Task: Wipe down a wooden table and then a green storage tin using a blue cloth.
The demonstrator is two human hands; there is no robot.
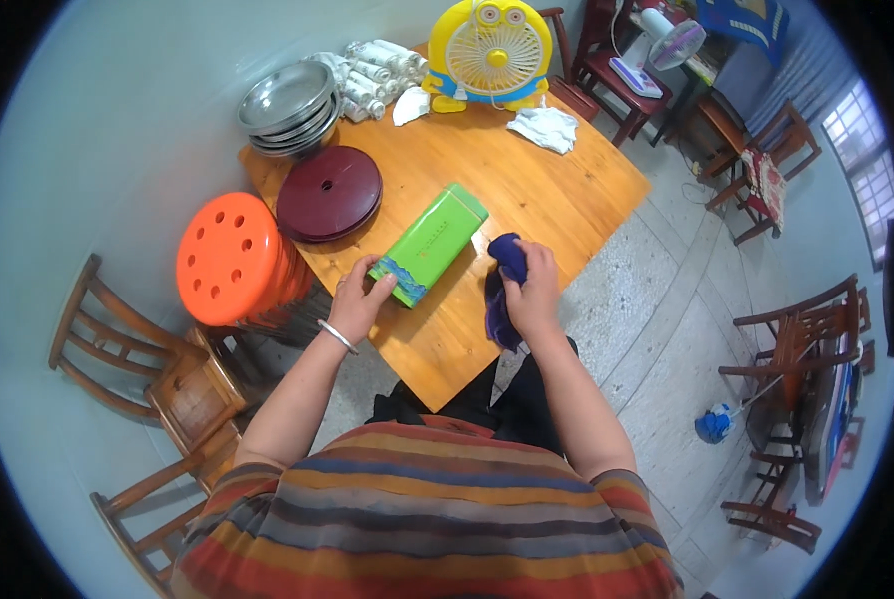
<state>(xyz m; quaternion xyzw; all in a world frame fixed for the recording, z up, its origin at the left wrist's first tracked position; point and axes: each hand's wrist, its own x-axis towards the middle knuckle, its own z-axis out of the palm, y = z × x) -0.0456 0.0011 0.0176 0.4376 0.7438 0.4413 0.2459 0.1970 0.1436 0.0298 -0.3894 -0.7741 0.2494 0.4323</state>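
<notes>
A green rectangular tin (pixel 433 243) with a blue wave pattern at its near end lies on its side on the wooden table (pixel 447 352). My left hand (pixel 358 299) grips that near end, thumb on the top face and fingers at the left side. Right of the tin, my right hand (pixel 535 288) holds a bunched dark purple cloth (pixel 503 307), part of which hangs down over the table's edge. The cloth is apart from the tin.
Left on the table are a maroon round lidded box (pixel 329 193), stacked metal bowls (pixel 288 97) and wrapped rolls (pixel 372 71). Behind stand a yellow fan (pixel 492 56) and a white cloth (pixel 544 129). Orange stools (pixel 226 258) and a wooden chair (pixel 192 397) flank the left side.
</notes>
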